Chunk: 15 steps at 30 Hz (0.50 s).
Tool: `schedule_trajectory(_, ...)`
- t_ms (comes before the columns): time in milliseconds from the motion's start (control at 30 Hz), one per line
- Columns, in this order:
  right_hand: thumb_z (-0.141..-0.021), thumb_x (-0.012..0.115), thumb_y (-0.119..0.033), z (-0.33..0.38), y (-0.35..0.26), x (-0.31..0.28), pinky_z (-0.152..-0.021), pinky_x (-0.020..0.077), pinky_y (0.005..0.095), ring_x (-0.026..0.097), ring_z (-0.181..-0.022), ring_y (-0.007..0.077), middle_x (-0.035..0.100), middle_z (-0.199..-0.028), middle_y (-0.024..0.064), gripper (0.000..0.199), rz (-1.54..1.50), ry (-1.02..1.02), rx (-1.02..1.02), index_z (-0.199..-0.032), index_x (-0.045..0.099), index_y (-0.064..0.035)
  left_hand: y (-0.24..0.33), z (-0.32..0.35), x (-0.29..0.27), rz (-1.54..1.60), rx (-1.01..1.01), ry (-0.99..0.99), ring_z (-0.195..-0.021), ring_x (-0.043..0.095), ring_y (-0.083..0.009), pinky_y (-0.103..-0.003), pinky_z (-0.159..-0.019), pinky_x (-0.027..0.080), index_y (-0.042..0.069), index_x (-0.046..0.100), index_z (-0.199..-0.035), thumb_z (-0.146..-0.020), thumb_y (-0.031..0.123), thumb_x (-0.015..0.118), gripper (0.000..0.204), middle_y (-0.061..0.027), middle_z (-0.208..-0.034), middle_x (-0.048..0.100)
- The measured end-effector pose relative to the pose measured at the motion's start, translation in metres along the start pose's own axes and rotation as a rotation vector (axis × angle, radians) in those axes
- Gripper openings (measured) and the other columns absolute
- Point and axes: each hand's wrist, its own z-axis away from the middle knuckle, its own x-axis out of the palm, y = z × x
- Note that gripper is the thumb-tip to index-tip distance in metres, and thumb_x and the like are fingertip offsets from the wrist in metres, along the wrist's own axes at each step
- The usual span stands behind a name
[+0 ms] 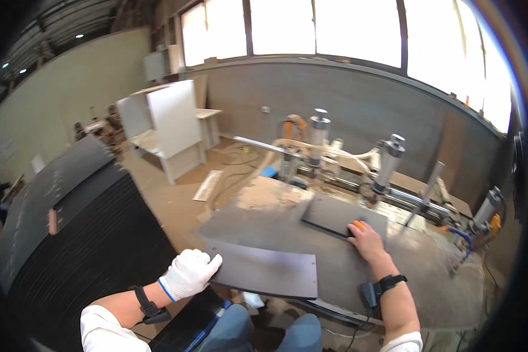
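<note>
My left hand (189, 273), in a white work glove, grips the near left edge of a dark flat panel (267, 270) lying on the grey machine table (246, 226). My bare right hand (365, 238) rests farther right on the table, fingers curled over a small orange object (358, 223) at the edge of a second dark panel (334, 216). That second panel lies under the machine's upright cylinders (387, 161). Both wrists wear black bands.
A tall stack of dark panels (70, 229) stands to my left. A drilling machine with several vertical cylinders and hoses runs along the table's far side. White cabinet parts (170, 126) stand behind on the sawdust-covered floor. People are at the far left.
</note>
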Motion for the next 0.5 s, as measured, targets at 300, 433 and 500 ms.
schedule_trajectory(300,-0.082,0.076,-0.026,-0.030,-0.013,0.023,-0.105,0.0451,0.0402,0.054,-0.128,0.0328,0.065,-0.128,0.0124,0.048,-0.076,0.001,-0.053,-0.127,0.062,-0.0133,-0.046,0.097,-0.150,-0.520,-0.394,0.149,-0.064,0.058,-0.0267,-0.041,-0.055,0.045,0.011,0.065,-0.099,-0.069,0.012,0.070,0.031,-0.0045,-0.067,0.051)
schedule_trajectory(433,-0.082,0.077,-0.022,-0.024,-0.042,0.002,-0.110,0.0407,0.0442,0.046,-0.135,0.0382,0.059,-0.137,0.0164,0.053,-0.143,0.050,0.003,-0.132,0.060,-0.0129,-0.078,0.139,-0.178,-0.738,-0.666,0.166,-0.082,0.060,-0.0305,-0.044,-0.067,0.048,0.014,0.061,-0.100,-0.062,0.016,0.084,0.045,-0.0088,-0.083,0.056)
schedule_trajectory(500,-0.082,0.077,-0.020,-0.019,-0.064,-0.017,-0.112,0.0395,0.0450,0.044,-0.137,0.0387,0.056,-0.140,0.0171,0.054,-0.199,0.103,-0.007,-0.133,0.060,-0.0129,-0.106,0.150,-0.178,-0.768,-0.765,0.091,-0.085,0.060,-0.0295,-0.043,-0.069,0.049,0.014,0.061,-0.100,-0.069,0.024,0.082,0.039,-0.0095,-0.087,0.058)
